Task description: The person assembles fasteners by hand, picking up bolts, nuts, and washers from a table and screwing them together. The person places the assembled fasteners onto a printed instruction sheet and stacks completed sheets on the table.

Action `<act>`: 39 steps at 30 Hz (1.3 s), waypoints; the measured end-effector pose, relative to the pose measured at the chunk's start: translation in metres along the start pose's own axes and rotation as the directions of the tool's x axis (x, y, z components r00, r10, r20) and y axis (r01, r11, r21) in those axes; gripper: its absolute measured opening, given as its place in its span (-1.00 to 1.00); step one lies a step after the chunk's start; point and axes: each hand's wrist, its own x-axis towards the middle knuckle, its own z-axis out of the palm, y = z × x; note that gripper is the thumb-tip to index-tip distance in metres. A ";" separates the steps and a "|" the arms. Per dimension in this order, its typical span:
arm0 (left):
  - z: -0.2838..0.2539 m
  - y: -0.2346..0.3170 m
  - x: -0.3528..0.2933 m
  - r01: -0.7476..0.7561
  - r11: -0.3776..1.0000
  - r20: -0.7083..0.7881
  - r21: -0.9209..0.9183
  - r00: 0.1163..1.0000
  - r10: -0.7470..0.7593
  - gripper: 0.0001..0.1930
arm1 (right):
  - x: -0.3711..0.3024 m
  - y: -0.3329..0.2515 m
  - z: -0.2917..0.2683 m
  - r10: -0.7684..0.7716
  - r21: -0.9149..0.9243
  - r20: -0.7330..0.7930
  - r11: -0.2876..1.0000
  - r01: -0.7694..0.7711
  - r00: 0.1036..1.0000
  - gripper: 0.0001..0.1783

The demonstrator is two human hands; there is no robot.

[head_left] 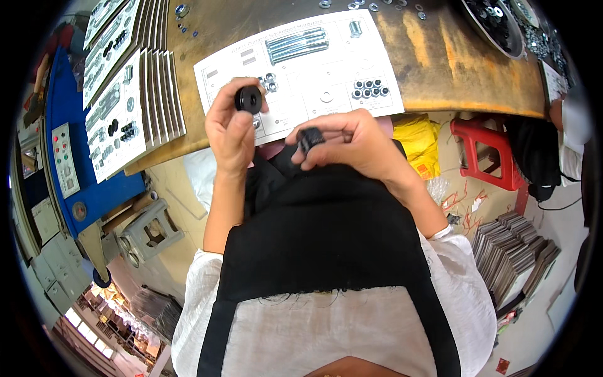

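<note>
My left hand point(229, 129) is raised over the near left part of a white printed card point(301, 72). Its thumb and fingers pinch a round black grooved ring with a centre hole point(249, 99). Closed around a small dark black piece point(309, 139) is my right hand point(355, 146), just off the card's near edge; the exact kind of that piece is unclear. On the card lie long silver bolts point(298, 45), a cluster of silver nuts point(270, 81) partly behind my left hand, a flat washer point(326, 96) and two rows of nuts with black centres point(370, 89).
Stacked packed cards point(129, 119) stand at the table's left. Loose washers point(374, 7) lie along the back, and a metal bowl of dark parts point(496, 28) sits back right. A red stool point(487, 154) and yellow bag point(416, 146) are below the worn table edge point(465, 108).
</note>
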 end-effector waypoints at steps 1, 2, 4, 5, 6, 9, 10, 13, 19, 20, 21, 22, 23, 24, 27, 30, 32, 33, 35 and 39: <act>-0.004 -0.005 0.009 0.032 0.980 0.019 0.197 0.999 -0.036 -0.64 | 0.000 0.005 0.001 0.012 0.002 0.013 1.000 -0.012 1.000 -0.67; -0.006 -0.010 0.018 0.058 0.922 0.030 0.383 0.997 -0.076 -0.64 | -0.001 0.008 0.003 0.026 0.003 0.023 1.000 -0.026 0.999 -0.67; -0.003 -0.023 0.038 -0.018 0.583 0.199 0.812 0.948 -0.248 -0.61 | 0.001 0.009 0.004 0.067 -0.055 0.061 0.996 -0.064 0.996 -0.66; 0.001 -0.034 0.043 -0.119 0.483 0.252 0.867 0.942 -0.219 -0.63 | 0.002 0.010 0.004 0.070 -0.114 0.082 0.992 -0.060 0.994 -0.66; 0.003 -0.046 0.047 -0.218 0.373 0.307 0.902 0.931 -0.197 -0.64 | 0.002 0.010 0.005 0.074 -0.172 0.103 0.983 -0.056 0.992 -0.65; 0.010 -0.062 0.057 -0.297 0.311 0.381 0.903 0.888 -0.258 -0.67 | 0.002 0.004 0.004 0.076 -0.129 0.101 0.990 -0.063 0.992 -0.64; 0.012 -0.065 0.061 -0.282 0.314 0.377 0.907 0.875 -0.303 -0.67 | 0.001 0.003 0.002 0.064 -0.134 0.086 0.990 -0.052 0.994 -0.65; 0.014 -0.065 0.061 -0.246 0.304 0.350 0.920 0.866 -0.358 -0.62 | -0.002 0.001 -0.003 0.098 -0.056 0.031 0.994 -0.096 0.995 -0.66; 0.015 -0.030 0.066 -0.065 0.552 0.273 0.831 0.913 -0.304 -0.69 | -0.002 -0.002 -0.003 0.011 -0.052 -0.093 0.999 -0.015 0.996 -0.69; 0.011 -0.019 0.065 -0.055 0.680 0.269 0.731 0.939 -0.213 -0.68 | -0.002 -0.005 -0.002 -0.014 -0.065 -0.120 0.998 0.007 0.993 -0.69; 0.005 -0.006 0.062 -0.124 0.740 0.329 0.661 0.934 -0.138 -0.66 | -0.001 -0.009 -0.001 -0.040 -0.078 -0.145 0.997 0.028 0.989 -0.69; 0.002 0.008 0.054 -0.191 0.789 0.380 0.584 0.923 -0.058 -0.63 | -0.001 -0.012 0.001 -0.064 -0.093 -0.168 0.994 0.049 0.984 -0.69; 0.009 0.019 0.043 -0.352 0.731 0.439 0.584 0.895 0.080 -0.53 | 0.000 -0.013 0.001 -0.067 -0.075 -0.178 0.996 0.055 0.982 -0.68; 0.022 0.030 0.033 -0.411 0.682 0.459 0.605 0.880 0.123 -0.51 | 0.001 -0.012 0.000 -0.074 -0.109 -0.183 0.993 0.055 0.980 -0.67; 0.022 0.030 0.018 -0.581 0.417 0.552 0.699 0.809 0.201 -0.53 | 0.007 -0.009 0.000 -0.089 -0.193 -0.180 0.980 0.053 0.980 -0.65; 0.014 0.031 0.011 -0.555 0.448 0.505 0.701 0.830 0.237 -0.57 | 0.013 -0.005 0.008 -0.091 -0.149 -0.162 0.987 0.067 0.983 -0.64; 0.013 0.035 0.011 -0.502 0.537 0.466 0.678 0.858 0.214 -0.57 | 0.015 -0.003 0.013 -0.097 -0.020 -0.138 0.995 0.096 0.986 -0.63; 0.011 0.035 0.009 -0.476 0.563 0.451 0.676 0.871 0.195 -0.58 | 0.015 -0.002 0.013 -0.088 -0.026 -0.144 0.996 0.085 0.986 -0.64; 0.009 0.033 0.006 -0.420 0.611 0.421 0.671 0.894 0.153 -0.59 | 0.015 0.000 0.015 -0.070 -0.035 -0.156 0.997 0.065 0.985 -0.65; 0.007 0.028 0.003 -0.321 0.683 0.376 0.656 0.924 0.072 -0.59 | 0.015 0.004 0.008 -0.029 -0.122 -0.141 0.992 0.012 0.990 -0.67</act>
